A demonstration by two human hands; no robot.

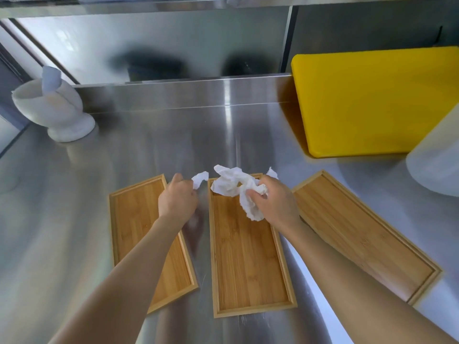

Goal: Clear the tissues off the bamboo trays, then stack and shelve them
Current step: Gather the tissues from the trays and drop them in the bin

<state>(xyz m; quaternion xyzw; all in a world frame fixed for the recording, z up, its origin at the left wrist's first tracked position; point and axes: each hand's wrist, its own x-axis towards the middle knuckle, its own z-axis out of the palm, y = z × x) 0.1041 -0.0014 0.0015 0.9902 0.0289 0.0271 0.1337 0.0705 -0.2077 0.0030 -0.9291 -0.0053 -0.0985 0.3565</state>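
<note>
Three shallow bamboo trays lie side by side on the steel counter: a left tray [131, 219], a middle tray [246, 264] and a right tray [357, 229]. My right hand [275, 202] hovers over the far end of the middle tray, shut on a crumpled white tissue [233, 184] that hangs from its fingers. My left hand [177, 199], between the left and middle trays, pinches a smaller piece of white tissue [200, 179]. The floors of the left and right trays show no tissue.
A white mortar with a pestle [53, 110] stands at the back left. A yellow cutting board [372, 100] leans at the back right. A white container [437, 160] sits at the right edge. A steel backsplash [173, 48] rises behind the counter.
</note>
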